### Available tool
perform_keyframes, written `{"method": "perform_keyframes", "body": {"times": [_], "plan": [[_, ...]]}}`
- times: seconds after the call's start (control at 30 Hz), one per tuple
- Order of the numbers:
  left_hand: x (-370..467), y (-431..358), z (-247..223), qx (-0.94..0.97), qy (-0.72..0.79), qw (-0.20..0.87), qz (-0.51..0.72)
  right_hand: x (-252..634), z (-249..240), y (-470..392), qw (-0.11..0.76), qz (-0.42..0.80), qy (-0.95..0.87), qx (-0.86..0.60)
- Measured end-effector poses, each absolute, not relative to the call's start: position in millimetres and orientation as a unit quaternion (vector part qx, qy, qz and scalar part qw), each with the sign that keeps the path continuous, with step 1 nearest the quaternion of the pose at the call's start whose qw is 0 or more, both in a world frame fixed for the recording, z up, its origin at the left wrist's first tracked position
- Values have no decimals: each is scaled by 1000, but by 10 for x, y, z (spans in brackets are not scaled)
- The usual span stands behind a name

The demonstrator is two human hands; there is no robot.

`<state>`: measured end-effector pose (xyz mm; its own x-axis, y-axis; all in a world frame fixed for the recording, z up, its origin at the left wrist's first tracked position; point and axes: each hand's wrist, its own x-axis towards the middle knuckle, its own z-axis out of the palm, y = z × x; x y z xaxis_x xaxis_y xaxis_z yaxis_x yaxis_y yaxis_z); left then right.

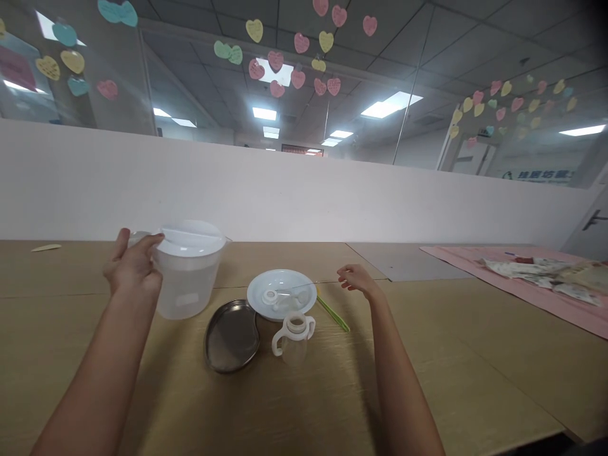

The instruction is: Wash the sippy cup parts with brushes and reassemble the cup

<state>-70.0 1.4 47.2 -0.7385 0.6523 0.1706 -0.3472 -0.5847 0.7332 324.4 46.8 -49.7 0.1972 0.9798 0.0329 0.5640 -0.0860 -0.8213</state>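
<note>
My left hand (135, 263) is wrapped round the handle of a clear plastic pitcher (185, 285) with a white lid (190, 239). My right hand (356, 278) is over the table to the right of the plate, fingers loosely bent and holding nothing. Between the hands is a white plate (256, 303) with a white ring (270, 297) and other small, pale parts. In front of it stands a clear baby bottle (295, 350) without a cap, fitted with a white two-handled collar (278, 342). A metal kidney dish (231, 339) lies left of the bottle.
A thin yellow-green tool (334, 311) lies right of the plate. On the far right, a pink cloth (456, 258) bears papers and packets (527, 272). A pale, flat piece (46, 247) lies far left. A white low wall (294, 196) with glass above borders the table's back.
</note>
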Motion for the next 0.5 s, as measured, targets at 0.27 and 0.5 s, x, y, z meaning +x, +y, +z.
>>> {"method": "perform_keyframes", "body": {"times": [0.27,0.5], "plan": [[-892,144,362,170,399,366,823,3276,-546,512,313,296,-582,-689],[-980,207,313,178,430,360,808,3268,-706,570,177,349,-600,-698]]}}
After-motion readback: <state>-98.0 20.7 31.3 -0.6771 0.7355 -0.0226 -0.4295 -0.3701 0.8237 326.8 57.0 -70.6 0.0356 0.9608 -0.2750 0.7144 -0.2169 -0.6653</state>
